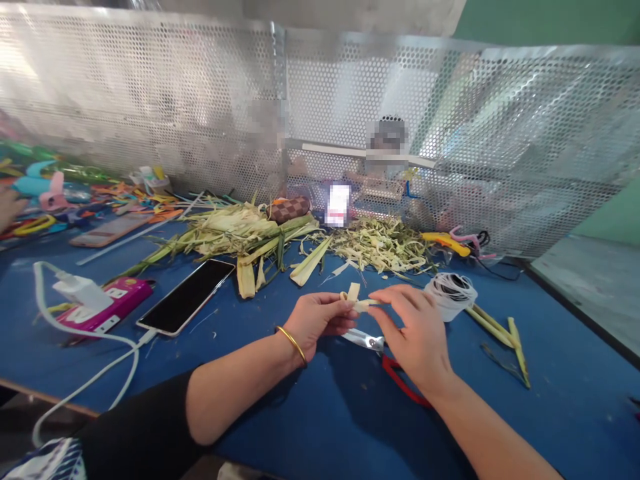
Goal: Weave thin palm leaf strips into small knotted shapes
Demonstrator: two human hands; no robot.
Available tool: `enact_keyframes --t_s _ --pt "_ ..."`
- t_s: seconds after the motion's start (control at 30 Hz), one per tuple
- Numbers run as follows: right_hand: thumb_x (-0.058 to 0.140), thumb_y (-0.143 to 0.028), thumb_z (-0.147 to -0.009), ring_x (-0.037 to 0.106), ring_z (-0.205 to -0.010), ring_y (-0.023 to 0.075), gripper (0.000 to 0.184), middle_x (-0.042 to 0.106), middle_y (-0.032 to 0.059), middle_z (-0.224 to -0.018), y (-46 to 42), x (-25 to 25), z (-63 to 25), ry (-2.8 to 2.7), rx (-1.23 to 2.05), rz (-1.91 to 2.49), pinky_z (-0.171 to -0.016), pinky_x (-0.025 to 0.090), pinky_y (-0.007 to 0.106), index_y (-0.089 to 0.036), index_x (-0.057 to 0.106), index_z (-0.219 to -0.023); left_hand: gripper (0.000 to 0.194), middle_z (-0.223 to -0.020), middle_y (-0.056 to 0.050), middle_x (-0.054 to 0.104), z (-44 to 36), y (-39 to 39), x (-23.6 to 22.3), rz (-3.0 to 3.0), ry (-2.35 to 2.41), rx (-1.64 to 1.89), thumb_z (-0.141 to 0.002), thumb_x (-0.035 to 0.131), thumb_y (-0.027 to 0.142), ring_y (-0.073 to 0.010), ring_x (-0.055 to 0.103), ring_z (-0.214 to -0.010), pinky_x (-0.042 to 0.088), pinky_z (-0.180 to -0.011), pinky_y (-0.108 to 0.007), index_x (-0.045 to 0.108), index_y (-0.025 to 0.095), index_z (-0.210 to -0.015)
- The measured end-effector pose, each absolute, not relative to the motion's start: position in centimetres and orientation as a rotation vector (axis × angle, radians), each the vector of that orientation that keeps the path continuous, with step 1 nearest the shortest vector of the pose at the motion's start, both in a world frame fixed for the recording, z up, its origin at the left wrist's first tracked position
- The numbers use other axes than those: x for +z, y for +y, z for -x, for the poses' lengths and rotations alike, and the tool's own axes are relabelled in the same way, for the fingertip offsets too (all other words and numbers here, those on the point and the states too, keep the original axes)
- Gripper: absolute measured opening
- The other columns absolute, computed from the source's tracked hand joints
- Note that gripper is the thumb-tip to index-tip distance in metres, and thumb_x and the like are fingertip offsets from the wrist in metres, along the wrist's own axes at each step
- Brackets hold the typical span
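My left hand (320, 320), a gold bangle on its wrist, pinches one end of a small folded strip of pale palm leaf (356, 297) just above the blue table (320, 427). My right hand (417, 333) grips the strip's other end with thumb and fingers closed. Red-handled scissors (385, 357) lie flat on the table under my right hand, partly hidden by it.
A white spool of cord (451, 293) stands just right of my hands, with leaf stalks (500, 333) beyond it. A heap of palm leaves (240, 233) and leaf shreds (380, 243) lies behind. A phone (187, 297), pink power strip (107, 307) and white cable sit left. A perforated metal screen (200, 100) backs the table.
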State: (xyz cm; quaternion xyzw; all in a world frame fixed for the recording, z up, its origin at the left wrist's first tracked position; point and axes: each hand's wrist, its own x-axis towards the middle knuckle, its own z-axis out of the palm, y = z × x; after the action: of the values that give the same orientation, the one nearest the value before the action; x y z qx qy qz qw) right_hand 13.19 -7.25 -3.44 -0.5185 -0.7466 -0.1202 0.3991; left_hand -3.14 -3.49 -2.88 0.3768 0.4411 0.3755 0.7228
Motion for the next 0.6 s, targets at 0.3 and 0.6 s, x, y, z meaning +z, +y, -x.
enact_keyframes --t_s 0.3,0.6 --pt "0.046 -0.025 -0.093 0.057 -0.074 0.0164 0.017 0.066 0.0032 -0.082 -7.65 -3.05 -12.58 -2.100 -0.533 1.283 -0.078 0.031 0.033 -0.020 0.062 -0.091 0.011 -0.068 -0.004 0.067 3.30 -3.56 -2.97 -0.818 0.963 0.760 -0.069 0.071 0.020 -0.0099 0.061 -0.058 0.047 -0.046 -0.017 0.067 0.012 -0.075" --pt "0.044 -0.017 -0.092 0.053 -0.066 0.0142 0.023 0.063 0.0017 -0.072 -7.74 -3.23 -12.32 -2.173 -0.654 1.293 -0.076 0.030 0.032 -0.018 0.062 -0.078 0.010 -0.069 -0.004 0.068 2.90 -3.78 -3.20 -0.970 1.022 0.778 -0.072 0.067 0.022 -0.0102 0.062 -0.056 0.047 -0.047 -0.018 0.066 0.012 -0.074"
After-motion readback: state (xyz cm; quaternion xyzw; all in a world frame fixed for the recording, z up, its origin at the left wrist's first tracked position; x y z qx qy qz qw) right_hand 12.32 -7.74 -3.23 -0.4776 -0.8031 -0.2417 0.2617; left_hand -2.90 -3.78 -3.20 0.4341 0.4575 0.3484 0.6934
